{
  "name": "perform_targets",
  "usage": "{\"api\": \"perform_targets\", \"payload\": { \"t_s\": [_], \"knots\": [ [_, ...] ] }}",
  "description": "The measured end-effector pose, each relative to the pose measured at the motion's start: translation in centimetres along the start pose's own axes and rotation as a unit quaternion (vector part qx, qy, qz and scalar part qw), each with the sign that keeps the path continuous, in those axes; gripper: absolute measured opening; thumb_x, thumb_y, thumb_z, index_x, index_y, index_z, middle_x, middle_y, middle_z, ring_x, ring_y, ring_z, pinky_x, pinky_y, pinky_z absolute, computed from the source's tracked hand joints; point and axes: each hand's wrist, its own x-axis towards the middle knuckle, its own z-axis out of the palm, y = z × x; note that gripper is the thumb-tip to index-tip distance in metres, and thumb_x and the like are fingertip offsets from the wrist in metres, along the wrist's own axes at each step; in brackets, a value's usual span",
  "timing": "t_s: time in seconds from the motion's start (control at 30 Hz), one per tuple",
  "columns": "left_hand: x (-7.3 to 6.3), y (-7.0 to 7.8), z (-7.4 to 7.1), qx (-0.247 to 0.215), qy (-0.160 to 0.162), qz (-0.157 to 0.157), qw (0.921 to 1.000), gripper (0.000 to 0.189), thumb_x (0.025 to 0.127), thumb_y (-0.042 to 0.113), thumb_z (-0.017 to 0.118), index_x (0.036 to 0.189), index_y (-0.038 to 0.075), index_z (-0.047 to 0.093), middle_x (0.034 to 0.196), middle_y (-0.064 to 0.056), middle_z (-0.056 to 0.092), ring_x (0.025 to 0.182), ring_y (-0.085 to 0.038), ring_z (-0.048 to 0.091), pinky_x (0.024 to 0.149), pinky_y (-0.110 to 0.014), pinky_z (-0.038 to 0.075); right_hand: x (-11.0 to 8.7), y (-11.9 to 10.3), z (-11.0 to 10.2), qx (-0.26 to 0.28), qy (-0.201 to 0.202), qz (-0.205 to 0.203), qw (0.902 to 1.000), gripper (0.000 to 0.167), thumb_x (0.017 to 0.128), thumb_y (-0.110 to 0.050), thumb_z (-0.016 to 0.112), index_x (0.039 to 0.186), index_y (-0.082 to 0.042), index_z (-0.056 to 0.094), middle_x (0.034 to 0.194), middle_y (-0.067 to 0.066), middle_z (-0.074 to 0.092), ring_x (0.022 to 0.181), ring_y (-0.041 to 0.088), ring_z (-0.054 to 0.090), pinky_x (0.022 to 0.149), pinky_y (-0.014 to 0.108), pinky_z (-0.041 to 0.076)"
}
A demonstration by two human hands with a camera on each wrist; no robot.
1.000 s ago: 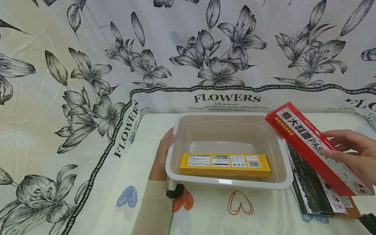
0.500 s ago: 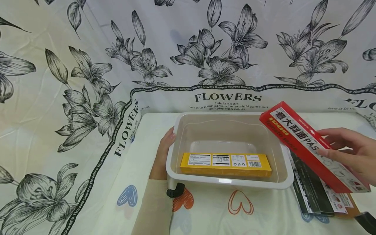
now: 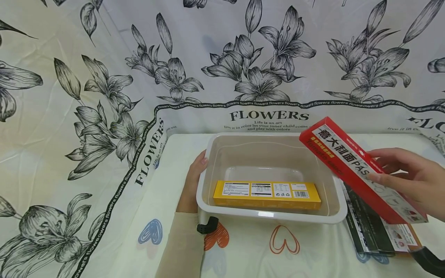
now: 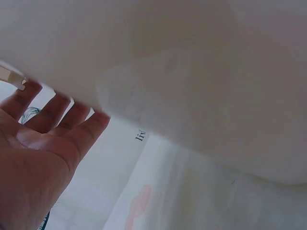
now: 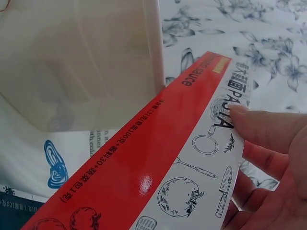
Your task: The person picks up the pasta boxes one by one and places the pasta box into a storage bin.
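My right hand (image 3: 410, 175) pinches a long red and white pasta box (image 3: 347, 162) between thumb and fingers. The box is tilted, its upper end over the right rim of a pale plastic tub (image 3: 271, 216). In the right wrist view, the thumb lies on the printed face of the pasta box (image 5: 192, 158), beside the tub's wall (image 5: 81, 62). With my left hand (image 3: 196, 181) I hold the tub's left side, thumb at the rim. The left wrist view has the left hand's (image 4: 43, 143) fingertips against the tub. Inside the tub lies a yellow box (image 3: 267, 195).
To the right of the tub, several dark boxes (image 3: 372, 224) lie side by side with a brown one partly under the pasta box. A heart-print cloth (image 3: 250, 255) covers the table, and a flower-print cloth (image 3: 187, 119) hangs behind.
My right hand has moved left with the red pasta box, bringing its upper end further over the tub's right rim. The left hand, tub and yellow box stay in place.
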Motion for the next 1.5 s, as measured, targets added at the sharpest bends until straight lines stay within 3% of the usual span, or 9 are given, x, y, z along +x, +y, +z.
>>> {"api": "perform_targets", "payload": {
  "t_s": [0.13,0.37,0.53,0.8,1.03,1.23,1.5],
  "knots": [
    [0.0,-0.1,0.0,-0.003,0.003,0.001,1.0000,0.074,0.102,0.027,0.040,0.163,-0.013,0.031,0.152,-0.039,0.045,0.127,-0.033,0.054,0.103,-0.031,0.046,0.1,-0.1,0.2,0.006,0.001,-0.014,0.9999,0.057,0.103,-0.004,0.076,0.154,0.000,0.050,0.129,0.010,0.058,0.095,-0.005,0.058,0.065,0.022,0.054],
    [-0.1,-0.3,0.1,-0.009,0.008,0.002,0.9999,0.072,0.103,0.027,0.042,0.163,-0.011,0.033,0.151,-0.037,0.048,0.123,-0.026,0.056,0.104,-0.031,0.046,0.3,-0.9,0.1,0.007,-0.002,-0.011,0.9999,0.059,0.104,-0.004,0.074,0.157,0.001,0.048,0.134,0.020,0.058,0.093,-0.004,0.059,0.064,0.022,0.053],
    [-0.3,-0.2,0.1,-0.018,0.005,0.003,0.9998,0.072,0.104,0.028,0.043,0.164,-0.009,0.034,0.149,-0.036,0.050,0.120,-0.026,0.058,0.102,-0.032,0.048,0.4,-1.7,0.0,0.005,-0.002,-0.018,0.9998,0.060,0.103,-0.003,0.074,0.157,0.000,0.049,0.133,0.020,0.059,0.093,-0.003,0.061,0.064,0.022,0.054],
    [-0.2,0.0,0.1,-0.025,0.001,0.006,0.9997,0.073,0.103,0.027,0.043,0.163,-0.013,0.030,0.148,-0.040,0.046,0.117,-0.020,0.057,0.101,-0.031,0.047,0.9,-2.8,-0.1,0.015,0.000,-0.031,0.9994,0.062,0.103,-0.003,0.075,0.159,-0.003,0.050,0.131,0.008,0.058,0.096,-0.001,0.062,0.066,0.021,0.054],
    [-0.3,-0.1,0.1,-0.027,0.004,0.005,0.9996,0.072,0.103,0.027,0.042,0.163,-0.011,0.032,0.147,-0.038,0.048,0.117,-0.022,0.057,0.101,-0.032,0.047,1.3,-3.8,-0.1,0.038,0.010,-0.050,0.9980,0.060,0.101,-0.002,0.078,0.156,-0.008,0.055,0.127,-0.008,0.062,0.098,0.003,0.065,0.067,0.020,0.055],
    [-0.5,-0.1,0.3,-0.031,0.006,0.006,0.9995,0.071,0.104,0.028,0.043,0.165,-0.008,0.035,0.148,-0.036,0.049,0.121,-0.027,0.056,0.103,-0.034,0.046,1.3,-4.7,0.0,0.041,0.013,-0.057,0.9975,0.060,0.100,-0.001,0.078,0.155,-0.011,0.057,0.131,-0.007,0.061,0.099,0.004,0.064,0.068,0.019,0.054],
    [0.0,-0.3,0.1,-0.025,-0.003,0.019,0.9995,0.074,0.103,0.028,0.044,0.161,-0.016,0.030,0.146,-0.041,0.047,0.115,-0.017,0.058,0.101,-0.030,0.048,1.5,-5.9,-0.1,0.042,0.019,-0.068,0.9966,0.060,0.101,-0.001,0.078,0.156,-0.011,0.058,0.137,-0.005,0.059,0.102,0.005,0.064,0.070,0.017,0.053]
  ]
}}
